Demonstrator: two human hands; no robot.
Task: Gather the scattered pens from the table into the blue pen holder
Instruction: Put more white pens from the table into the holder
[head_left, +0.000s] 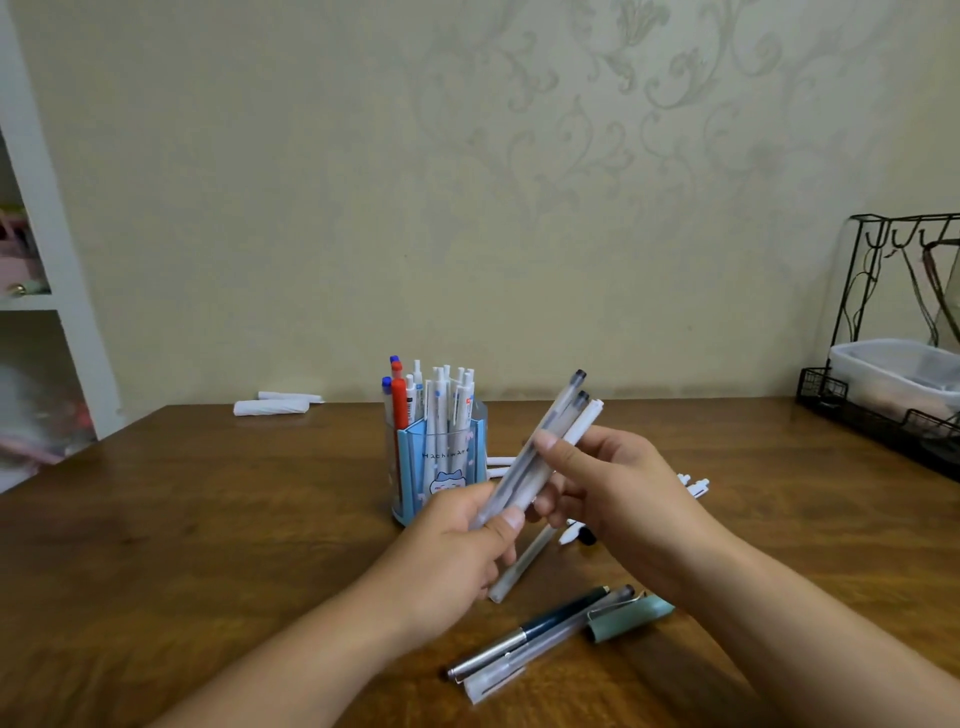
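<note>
Translucent plastic pens (540, 447), three in a bundle, held tilted above the table, caps up and to the right. Left hand (457, 551) closed around the bundle's lower end, thumb pressed across the barrels. Right hand (613, 488) closed on the bundle's middle, thumb on top, fingers curled beneath. Two barrels clear with dark caps, one white.

Directly behind the hands: blue pen holder (431, 467), upright on the wooden table (208, 545), already packed with white, red and blue-capped pens standing on end. Printed cat figure on its clear front panel.

Beneath the hands, lying loose on the table: one frosted pen (519, 569), partly hidden by the left hand. Nearer the camera, a dark metal pen (524, 636) touching a clear pen (545, 649), side by side, with a green cap (631, 618) just beside their upper ends. More white pens (696, 486) visible past the right hand, count uncertain.

Far left edge: rolled white paper (275, 405). Far right: black wire rack (883, 405) carrying a plastic container (893, 374).
</note>
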